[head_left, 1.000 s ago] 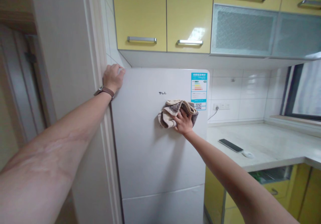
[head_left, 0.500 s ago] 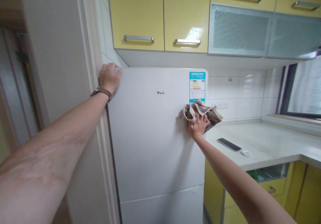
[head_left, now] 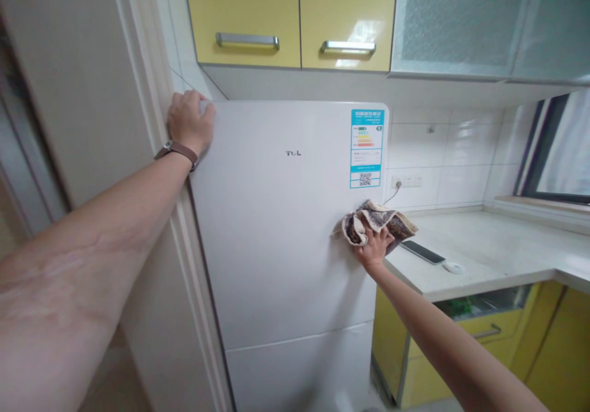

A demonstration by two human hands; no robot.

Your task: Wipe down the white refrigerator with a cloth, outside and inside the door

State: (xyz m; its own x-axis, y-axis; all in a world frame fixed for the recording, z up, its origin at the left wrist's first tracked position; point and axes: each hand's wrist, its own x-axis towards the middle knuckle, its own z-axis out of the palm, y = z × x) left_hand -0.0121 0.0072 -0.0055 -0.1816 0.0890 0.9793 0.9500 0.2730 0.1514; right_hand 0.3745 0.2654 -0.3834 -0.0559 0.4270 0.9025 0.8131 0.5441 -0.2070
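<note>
A white refrigerator (head_left: pixel 276 227) stands against the wall, with a blue energy label (head_left: pixel 365 147) at its upper right. My left hand (head_left: pixel 188 122), a brown watch on its wrist, grips the fridge door's top left corner with curled fingers. My right hand (head_left: pixel 372 246) presses a brown-and-cream patterned cloth (head_left: pixel 380 224) against the door's right edge, below the label, fingers closed on the cloth.
Yellow wall cabinets (head_left: pixel 286 12) hang above the fridge. To the right a pale counter (head_left: pixel 488 255) carries a dark phone (head_left: pixel 421 252) and a small white object (head_left: pixel 454 268). Yellow base cabinets stand below it. A white door frame (head_left: pixel 147 123) lies on the left, a window at far right.
My right hand has slid the cloth from the door's middle to its right edge and a little lower. My left hand stays on the top corner. The view has tilted slightly down.
</note>
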